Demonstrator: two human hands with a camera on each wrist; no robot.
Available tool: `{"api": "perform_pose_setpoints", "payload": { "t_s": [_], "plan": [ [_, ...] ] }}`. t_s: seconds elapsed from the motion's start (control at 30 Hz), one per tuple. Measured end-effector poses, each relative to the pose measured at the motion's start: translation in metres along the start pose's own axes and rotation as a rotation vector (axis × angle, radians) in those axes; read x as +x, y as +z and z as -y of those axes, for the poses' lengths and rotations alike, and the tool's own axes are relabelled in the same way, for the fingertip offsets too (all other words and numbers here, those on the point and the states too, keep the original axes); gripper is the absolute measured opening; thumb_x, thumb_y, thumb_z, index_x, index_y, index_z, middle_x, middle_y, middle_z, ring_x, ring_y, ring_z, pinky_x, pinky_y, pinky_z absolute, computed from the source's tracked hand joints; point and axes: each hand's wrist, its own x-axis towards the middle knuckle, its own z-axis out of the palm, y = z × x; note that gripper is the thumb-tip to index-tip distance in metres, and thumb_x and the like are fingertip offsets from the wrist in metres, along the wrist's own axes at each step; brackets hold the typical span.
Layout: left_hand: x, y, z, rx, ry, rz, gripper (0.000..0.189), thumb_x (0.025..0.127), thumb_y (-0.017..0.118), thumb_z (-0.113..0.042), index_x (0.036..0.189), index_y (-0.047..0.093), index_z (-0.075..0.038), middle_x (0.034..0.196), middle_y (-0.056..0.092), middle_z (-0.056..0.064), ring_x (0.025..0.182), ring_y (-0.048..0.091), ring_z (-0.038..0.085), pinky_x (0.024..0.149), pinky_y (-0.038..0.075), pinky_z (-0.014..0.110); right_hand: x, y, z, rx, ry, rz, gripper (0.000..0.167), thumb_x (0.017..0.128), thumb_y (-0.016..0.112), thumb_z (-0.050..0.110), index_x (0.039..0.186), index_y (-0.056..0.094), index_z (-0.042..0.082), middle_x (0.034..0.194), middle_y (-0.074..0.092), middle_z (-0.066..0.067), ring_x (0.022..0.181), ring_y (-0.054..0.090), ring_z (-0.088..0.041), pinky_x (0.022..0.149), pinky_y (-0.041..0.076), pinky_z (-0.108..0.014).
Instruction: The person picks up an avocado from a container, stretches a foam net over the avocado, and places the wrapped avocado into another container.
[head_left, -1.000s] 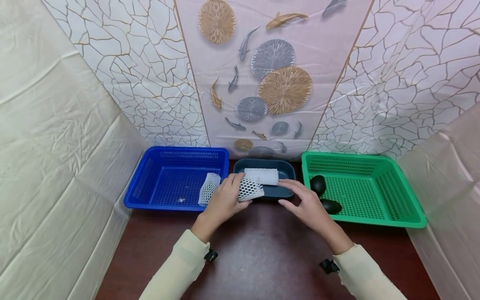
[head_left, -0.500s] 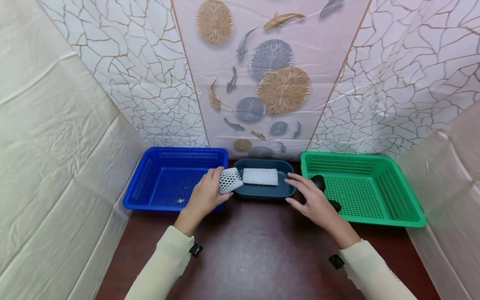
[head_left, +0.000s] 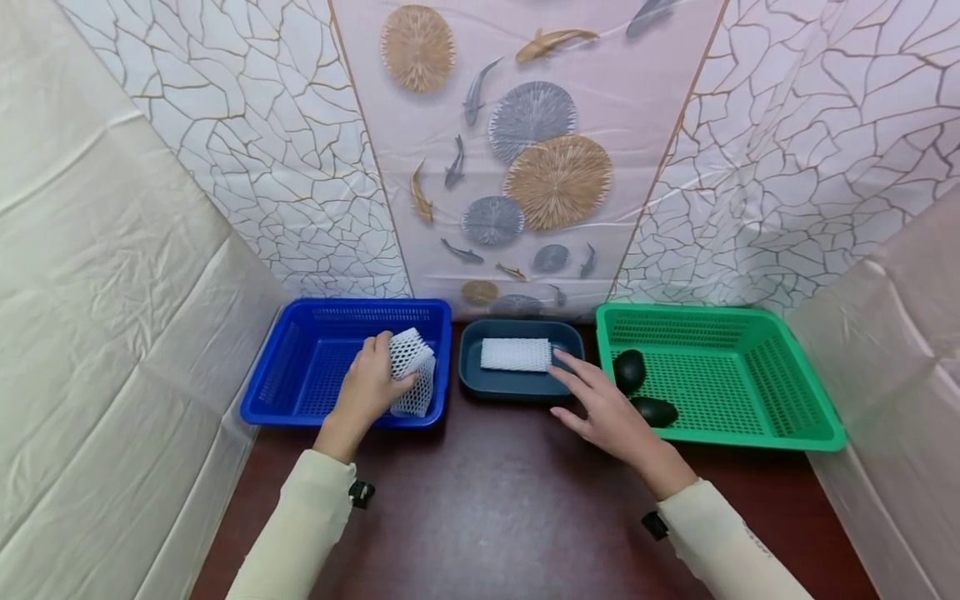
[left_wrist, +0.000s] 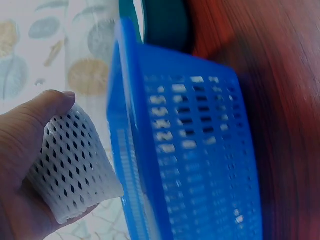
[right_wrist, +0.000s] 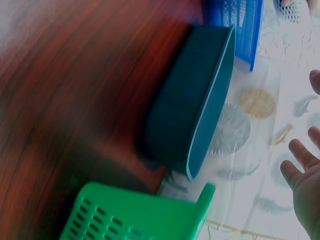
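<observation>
My left hand (head_left: 366, 385) grips a white foam net sleeve (head_left: 407, 351) over the right side of the blue basket (head_left: 288, 414). In the left wrist view the thumb lies along that sleeve (left_wrist: 75, 162), beside the basket's rim. Another foam net sleeve (head_left: 418, 395) is in the basket, just below the held one and partly covered by it. A further sleeve (head_left: 514, 354) lies in the dark blue-green tray (head_left: 517, 392). My right hand (head_left: 611, 417) hovers by the tray's right end, fingers spread and holding nothing; the right wrist view shows it apart from the tray.
At the right stands a green basket (head_left: 750, 396) with two dark oval fruits, avocado-like, the upper one (head_left: 629, 371) and the lower one (head_left: 654, 412), at its left side. A patterned cloth (head_left: 551, 183) hangs behind. The dark red-brown table (head_left: 487, 500) extends in front of the containers.
My left hand has carried its foam net sleeve leftward from the tray to above the blue basket. My right hand has shifted slightly right, then back left, near the tray.
</observation>
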Motion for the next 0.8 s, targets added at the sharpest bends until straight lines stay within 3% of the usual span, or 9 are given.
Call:
{"api": "perform_pose_setpoints", "payload": {
  "t_s": [0.43, 0.8],
  "plan": [
    [0.007, 0.003, 0.038, -0.034, -0.241, 0.103, 0.092, 0.092, 0.076, -0.039, 0.154, 0.026, 0.007, 0.144, 0.041, 0.037, 0.119, 0.056, 0.056, 0.096, 0.051, 0.064, 0.03, 0.03, 0.036, 0.014, -0.147, 0.029, 0.073, 0.09, 0.081, 0.028, 0.154, 0.048, 0.011, 0.165, 0.038, -0.011, 0.143, 0.048, -0.03, 0.11, 0.048, -0.051],
    [0.014, 0.009, 0.054, -0.052, -0.33, 0.186, 0.092, 0.095, 0.069, -0.045, 0.152, 0.024, 0.011, 0.147, 0.038, 0.042, 0.125, 0.052, 0.059, 0.099, 0.048, 0.065, 0.051, 0.063, 0.059, 0.031, -0.197, 0.129, 0.079, 0.092, 0.08, 0.029, 0.159, 0.04, 0.017, 0.168, 0.033, -0.009, 0.145, 0.047, -0.026, 0.111, 0.047, -0.047]
  ]
}}
